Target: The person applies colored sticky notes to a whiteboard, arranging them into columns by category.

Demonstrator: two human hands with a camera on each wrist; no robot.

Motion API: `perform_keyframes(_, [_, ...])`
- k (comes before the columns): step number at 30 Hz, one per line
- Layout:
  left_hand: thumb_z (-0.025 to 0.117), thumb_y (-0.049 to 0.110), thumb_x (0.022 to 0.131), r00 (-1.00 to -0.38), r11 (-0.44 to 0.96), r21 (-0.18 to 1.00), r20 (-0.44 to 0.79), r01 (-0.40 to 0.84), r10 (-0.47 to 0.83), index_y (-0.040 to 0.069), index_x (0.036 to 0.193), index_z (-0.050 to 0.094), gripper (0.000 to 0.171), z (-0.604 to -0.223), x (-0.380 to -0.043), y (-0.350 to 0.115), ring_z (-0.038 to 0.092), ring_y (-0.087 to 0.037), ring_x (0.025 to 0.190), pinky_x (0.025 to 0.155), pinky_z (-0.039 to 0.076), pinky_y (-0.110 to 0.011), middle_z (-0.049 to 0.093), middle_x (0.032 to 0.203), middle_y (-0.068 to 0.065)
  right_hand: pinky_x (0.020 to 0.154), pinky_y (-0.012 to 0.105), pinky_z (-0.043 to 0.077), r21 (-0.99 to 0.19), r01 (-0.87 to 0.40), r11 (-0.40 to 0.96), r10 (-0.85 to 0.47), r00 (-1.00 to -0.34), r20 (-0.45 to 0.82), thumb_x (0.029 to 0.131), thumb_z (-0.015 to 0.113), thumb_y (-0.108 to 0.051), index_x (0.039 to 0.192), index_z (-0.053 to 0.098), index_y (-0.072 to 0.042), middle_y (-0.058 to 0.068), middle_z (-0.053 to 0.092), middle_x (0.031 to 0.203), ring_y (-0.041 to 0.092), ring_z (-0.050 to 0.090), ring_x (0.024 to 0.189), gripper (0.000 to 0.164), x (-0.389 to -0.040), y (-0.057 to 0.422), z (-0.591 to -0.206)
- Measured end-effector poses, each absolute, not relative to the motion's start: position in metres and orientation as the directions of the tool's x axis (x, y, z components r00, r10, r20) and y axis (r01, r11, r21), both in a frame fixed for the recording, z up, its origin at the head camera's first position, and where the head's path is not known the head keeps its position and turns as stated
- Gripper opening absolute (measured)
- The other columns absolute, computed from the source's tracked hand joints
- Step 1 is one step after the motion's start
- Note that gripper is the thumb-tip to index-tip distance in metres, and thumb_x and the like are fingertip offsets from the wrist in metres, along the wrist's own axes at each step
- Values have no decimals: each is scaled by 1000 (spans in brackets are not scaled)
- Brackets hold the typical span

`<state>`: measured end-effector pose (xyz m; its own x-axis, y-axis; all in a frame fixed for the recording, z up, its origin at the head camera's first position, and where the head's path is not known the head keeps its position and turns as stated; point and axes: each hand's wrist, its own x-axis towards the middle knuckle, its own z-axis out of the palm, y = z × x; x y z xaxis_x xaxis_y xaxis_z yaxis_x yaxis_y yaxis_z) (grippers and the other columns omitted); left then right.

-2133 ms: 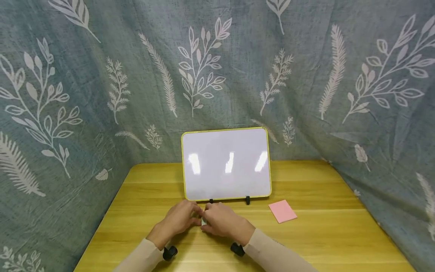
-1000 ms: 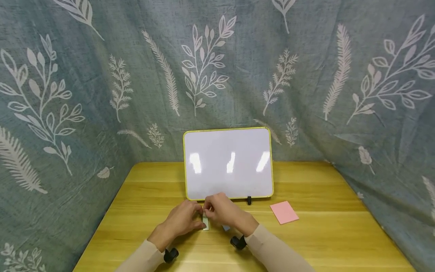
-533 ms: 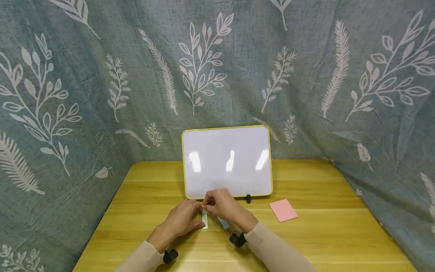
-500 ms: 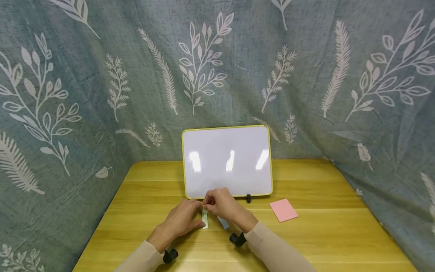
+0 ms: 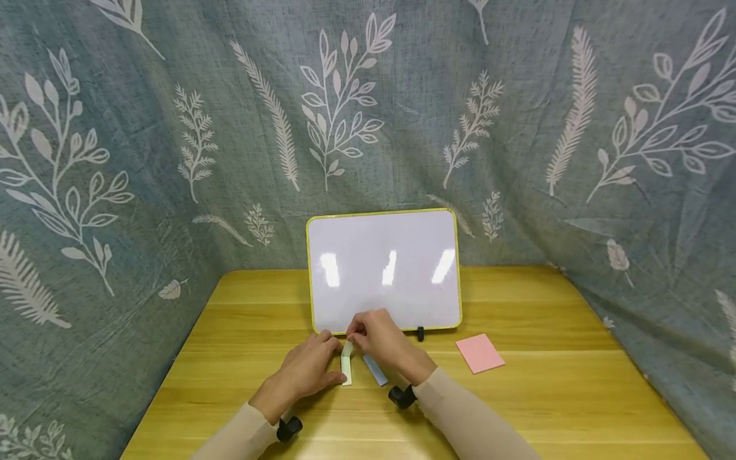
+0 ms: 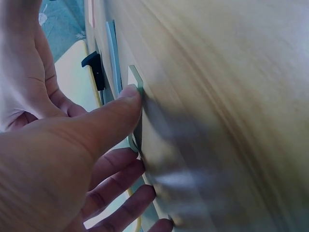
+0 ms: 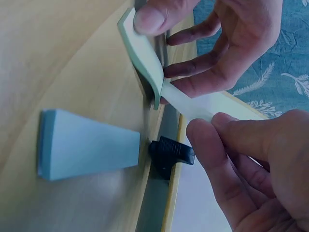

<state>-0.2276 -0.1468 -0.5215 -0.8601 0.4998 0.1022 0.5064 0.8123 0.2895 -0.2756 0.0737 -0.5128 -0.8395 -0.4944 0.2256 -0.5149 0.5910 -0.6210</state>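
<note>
A narrow pad of pale green sticky notes (image 5: 345,373) lies on the table in front of the whiteboard. My left hand (image 5: 309,363) grips it by its ends, with the thumb on the near end and fingers at the far end, as the right wrist view shows. Between thumb and forefinger, my right hand (image 5: 381,338) pinches the free end of the top green note (image 7: 186,102). That sheet is lifted and bends away from the pad, its other end still against it. A narrow pad of blue sticky notes (image 5: 375,370) lies just right of the green one, below my right hand.
Behind the hands leans a whiteboard (image 5: 379,236) with a yellow frame; a black foot (image 5: 420,333) shows at its lower edge. A square pink sticky-note pad (image 5: 480,353) lies to the right on the wooden table (image 5: 552,396). Patterned cloth (image 5: 414,140) hangs around the table.
My right hand has moved away from the near part of the green pad, up toward the whiteboard, lifting the top note's end. The blue pad has come into sight. My left hand keeps its place.
</note>
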Motion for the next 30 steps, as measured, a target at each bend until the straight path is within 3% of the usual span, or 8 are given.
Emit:
perform_keyframes(18, [102, 28, 93, -844, 784, 319, 127, 533, 522, 6, 135, 73, 56, -520, -228, -147, 69, -29, 108, 96, 63, -51, 73, 124, -9, 68, 19, 62, -636, -511, 578, -414, -856, 311, 109, 80, -3, 105, 85, -4, 9, 87, 94, 11, 79, 76, 7, -287, 85, -493])
perform_keyframes(30, [102, 30, 93, -841, 787, 312, 95, 533, 532, 4, 139, 82, 57, -519, -229, -147, 68, -29, 115, 98, 63, -52, 73, 129, -9, 67, 21, 63, -678, -542, 496, -331, -840, 430, 109, 83, -12, 107, 85, -5, 7, 87, 92, 8, 80, 74, 8, -292, 95, -472])
